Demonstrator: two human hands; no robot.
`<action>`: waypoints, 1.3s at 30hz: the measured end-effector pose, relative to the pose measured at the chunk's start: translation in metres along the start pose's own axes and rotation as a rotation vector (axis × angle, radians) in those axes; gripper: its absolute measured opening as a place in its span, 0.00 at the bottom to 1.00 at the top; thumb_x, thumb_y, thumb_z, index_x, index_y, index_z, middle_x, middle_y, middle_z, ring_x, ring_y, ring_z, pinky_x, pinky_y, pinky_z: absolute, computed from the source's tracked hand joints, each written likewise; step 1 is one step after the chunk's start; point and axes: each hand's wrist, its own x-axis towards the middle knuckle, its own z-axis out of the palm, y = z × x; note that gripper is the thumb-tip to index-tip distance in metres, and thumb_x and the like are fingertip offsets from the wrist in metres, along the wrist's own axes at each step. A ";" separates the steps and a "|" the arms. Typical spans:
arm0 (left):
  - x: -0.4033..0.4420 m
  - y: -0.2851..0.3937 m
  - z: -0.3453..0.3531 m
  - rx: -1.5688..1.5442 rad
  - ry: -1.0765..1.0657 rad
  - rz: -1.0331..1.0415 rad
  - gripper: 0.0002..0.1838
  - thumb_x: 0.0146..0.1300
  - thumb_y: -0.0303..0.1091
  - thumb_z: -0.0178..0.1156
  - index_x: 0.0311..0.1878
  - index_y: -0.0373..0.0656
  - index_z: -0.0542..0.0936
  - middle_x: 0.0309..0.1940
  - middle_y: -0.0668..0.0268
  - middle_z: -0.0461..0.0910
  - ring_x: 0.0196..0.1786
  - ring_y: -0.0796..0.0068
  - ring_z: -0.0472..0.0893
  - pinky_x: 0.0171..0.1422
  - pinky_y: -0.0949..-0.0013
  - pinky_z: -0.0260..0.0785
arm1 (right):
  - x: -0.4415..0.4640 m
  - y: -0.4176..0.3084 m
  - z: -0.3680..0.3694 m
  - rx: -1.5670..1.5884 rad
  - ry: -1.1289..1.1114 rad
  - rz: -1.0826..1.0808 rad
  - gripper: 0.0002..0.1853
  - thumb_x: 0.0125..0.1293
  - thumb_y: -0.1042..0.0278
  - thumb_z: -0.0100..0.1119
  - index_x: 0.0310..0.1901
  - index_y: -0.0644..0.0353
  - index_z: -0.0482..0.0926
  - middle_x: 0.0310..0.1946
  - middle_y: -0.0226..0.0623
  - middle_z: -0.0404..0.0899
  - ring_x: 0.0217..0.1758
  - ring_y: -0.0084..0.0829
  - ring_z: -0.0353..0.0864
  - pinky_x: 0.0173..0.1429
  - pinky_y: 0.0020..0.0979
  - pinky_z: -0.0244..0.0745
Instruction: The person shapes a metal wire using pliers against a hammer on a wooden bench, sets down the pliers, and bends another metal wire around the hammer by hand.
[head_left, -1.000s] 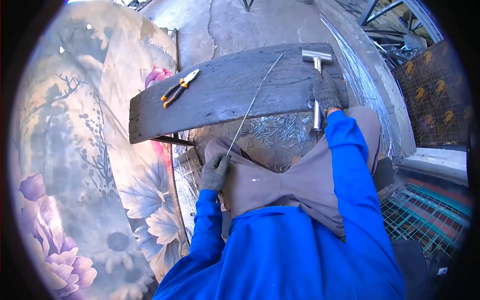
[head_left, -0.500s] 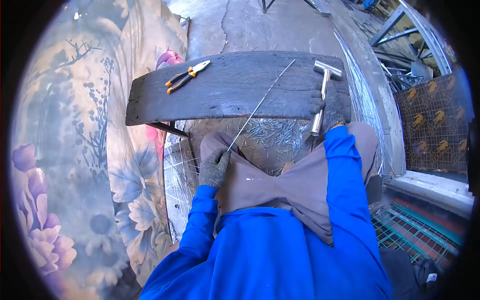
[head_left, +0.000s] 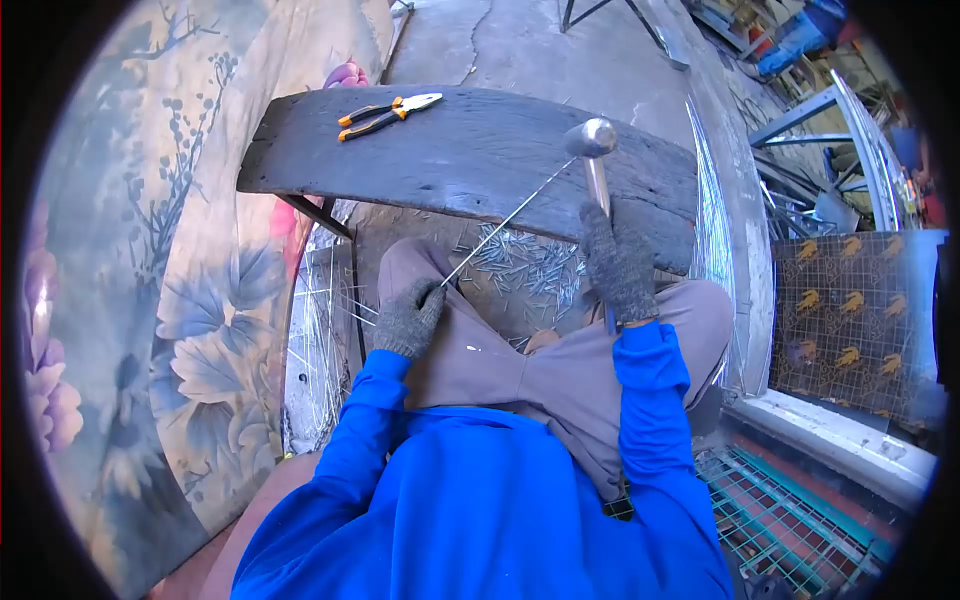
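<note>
My left hand [head_left: 410, 318], in a grey knitted glove, is closed around the near end of a thin metal rod [head_left: 508, 221]. The rod slants up and away over a dark wooden bench [head_left: 460, 140], its far tip by the hammer head. Gripped in my gloved right hand [head_left: 619, 262] is a metal hammer [head_left: 597, 180], its head raised above the bench top; part of the handle is hidden by the fingers. Pliers [head_left: 388, 115] with orange and black handles lie on the bench's left half, apart from both hands.
Many short cut metal pieces [head_left: 530, 265] litter the floor below the bench. Long thin rods [head_left: 712, 210] lie along the right side. A floral sheet [head_left: 210, 290] hangs at left. At right are a patterned panel [head_left: 850, 330] and green wire mesh [head_left: 790, 520]; a person in blue [head_left: 805, 42] is behind.
My right hand has lifted the hammer from low over the bench's right end and moved it left, toward the rod's tip. My left hand keeps the rod; the view has shifted slightly.
</note>
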 end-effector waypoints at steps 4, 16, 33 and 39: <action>-0.006 -0.007 0.002 -0.031 0.019 0.014 0.17 0.71 0.46 0.59 0.52 0.45 0.84 0.45 0.51 0.85 0.50 0.48 0.85 0.55 0.55 0.76 | 0.000 0.047 0.026 -0.327 0.003 -0.453 0.18 0.76 0.53 0.52 0.49 0.62 0.77 0.34 0.53 0.78 0.37 0.50 0.81 0.44 0.49 0.75; -0.020 -0.013 -0.002 -0.071 0.063 0.030 0.18 0.69 0.46 0.61 0.52 0.44 0.84 0.44 0.49 0.85 0.48 0.47 0.85 0.53 0.55 0.77 | -0.014 0.029 0.042 -0.079 -0.206 0.030 0.21 0.76 0.49 0.52 0.45 0.63 0.78 0.36 0.58 0.81 0.42 0.61 0.81 0.47 0.55 0.73; -0.025 -0.010 -0.017 -0.075 -0.002 -0.037 0.19 0.69 0.46 0.58 0.53 0.44 0.83 0.46 0.46 0.84 0.51 0.42 0.82 0.57 0.50 0.75 | -0.023 -0.046 0.016 0.203 -0.053 0.075 0.12 0.76 0.61 0.54 0.46 0.62 0.78 0.23 0.43 0.78 0.26 0.44 0.80 0.31 0.43 0.71; -0.026 -0.019 -0.011 -0.068 0.010 -0.050 0.18 0.70 0.46 0.57 0.54 0.45 0.83 0.47 0.46 0.84 0.51 0.42 0.82 0.57 0.50 0.75 | -0.017 0.037 0.050 -0.617 0.015 -0.704 0.21 0.63 0.75 0.55 0.60 0.62 0.76 0.41 0.54 0.79 0.39 0.51 0.83 0.40 0.48 0.77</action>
